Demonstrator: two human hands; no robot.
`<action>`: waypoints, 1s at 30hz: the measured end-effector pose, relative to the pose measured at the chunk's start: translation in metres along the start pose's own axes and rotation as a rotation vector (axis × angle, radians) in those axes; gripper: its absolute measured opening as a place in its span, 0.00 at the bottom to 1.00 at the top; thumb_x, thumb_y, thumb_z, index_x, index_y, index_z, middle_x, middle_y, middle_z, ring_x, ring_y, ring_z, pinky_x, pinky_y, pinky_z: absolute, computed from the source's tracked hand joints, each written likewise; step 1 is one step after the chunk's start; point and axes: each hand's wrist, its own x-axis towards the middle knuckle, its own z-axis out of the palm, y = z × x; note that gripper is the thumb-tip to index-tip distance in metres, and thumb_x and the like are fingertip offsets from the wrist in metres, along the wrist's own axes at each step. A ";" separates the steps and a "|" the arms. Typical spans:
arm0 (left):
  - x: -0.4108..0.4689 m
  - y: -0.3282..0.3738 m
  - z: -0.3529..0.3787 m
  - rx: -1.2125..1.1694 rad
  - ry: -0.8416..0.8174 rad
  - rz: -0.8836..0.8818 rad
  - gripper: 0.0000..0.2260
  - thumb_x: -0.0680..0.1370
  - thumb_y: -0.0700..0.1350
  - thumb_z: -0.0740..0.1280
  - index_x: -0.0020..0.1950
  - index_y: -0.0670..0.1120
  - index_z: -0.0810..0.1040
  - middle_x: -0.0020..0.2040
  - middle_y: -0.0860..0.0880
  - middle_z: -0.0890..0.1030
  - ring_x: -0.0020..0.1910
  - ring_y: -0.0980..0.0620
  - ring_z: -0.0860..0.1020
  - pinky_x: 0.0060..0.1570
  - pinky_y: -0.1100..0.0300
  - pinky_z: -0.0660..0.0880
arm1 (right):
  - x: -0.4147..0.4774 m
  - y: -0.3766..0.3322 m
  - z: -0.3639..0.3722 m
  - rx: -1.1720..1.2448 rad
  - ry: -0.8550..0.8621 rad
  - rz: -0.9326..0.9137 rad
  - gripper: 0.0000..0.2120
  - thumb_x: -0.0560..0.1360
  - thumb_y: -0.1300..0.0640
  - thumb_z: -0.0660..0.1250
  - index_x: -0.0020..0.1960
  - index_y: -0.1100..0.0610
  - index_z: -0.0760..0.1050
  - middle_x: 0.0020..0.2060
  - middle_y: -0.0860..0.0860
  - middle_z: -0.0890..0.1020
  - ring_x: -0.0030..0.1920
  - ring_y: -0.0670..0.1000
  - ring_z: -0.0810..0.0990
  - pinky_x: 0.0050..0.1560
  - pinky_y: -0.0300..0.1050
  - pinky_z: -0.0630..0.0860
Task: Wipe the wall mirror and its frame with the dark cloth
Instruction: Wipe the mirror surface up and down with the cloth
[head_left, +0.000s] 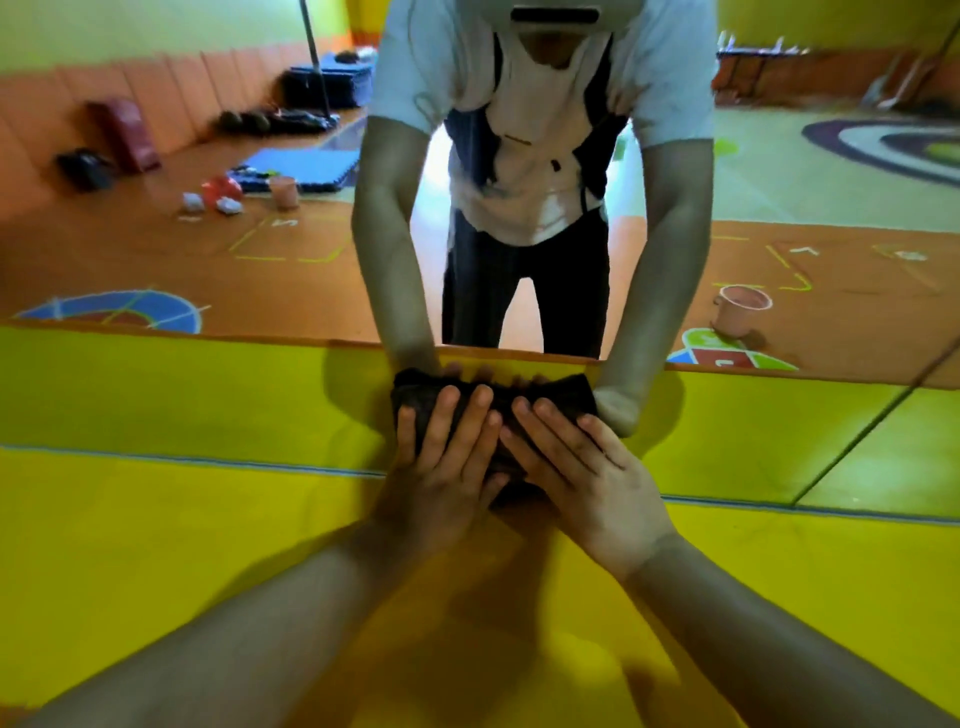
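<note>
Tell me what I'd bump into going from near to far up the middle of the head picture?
Yellow surface → left hand and right hand, side by side, pressing flat → dark cloth → orange frame edge → mirror glass.

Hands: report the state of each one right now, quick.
Left hand: open, straight fingers pressing on the dark folded fabric cloth.
Right hand: open, fingers laid flat on the same cloth.
</note>
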 end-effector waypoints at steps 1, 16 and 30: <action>0.003 0.000 0.000 0.008 -0.005 -0.007 0.37 0.84 0.58 0.58 0.84 0.40 0.47 0.85 0.40 0.46 0.83 0.36 0.47 0.79 0.35 0.43 | 0.003 0.004 -0.002 -0.010 0.003 -0.010 0.38 0.79 0.54 0.64 0.84 0.54 0.51 0.84 0.52 0.46 0.83 0.51 0.46 0.82 0.49 0.41; 0.251 -0.094 -0.144 0.021 0.046 -0.054 0.31 0.86 0.60 0.53 0.83 0.43 0.54 0.85 0.42 0.50 0.83 0.38 0.52 0.79 0.35 0.46 | 0.169 0.154 -0.165 -0.139 0.219 0.020 0.29 0.82 0.55 0.57 0.83 0.55 0.58 0.83 0.54 0.57 0.82 0.53 0.56 0.82 0.51 0.48; 0.520 -0.185 -0.307 0.064 0.095 -0.127 0.30 0.86 0.57 0.45 0.84 0.42 0.53 0.85 0.44 0.49 0.84 0.42 0.46 0.80 0.36 0.48 | 0.349 0.316 -0.363 -0.217 0.418 0.128 0.25 0.88 0.49 0.49 0.83 0.55 0.58 0.82 0.54 0.58 0.82 0.53 0.56 0.79 0.55 0.60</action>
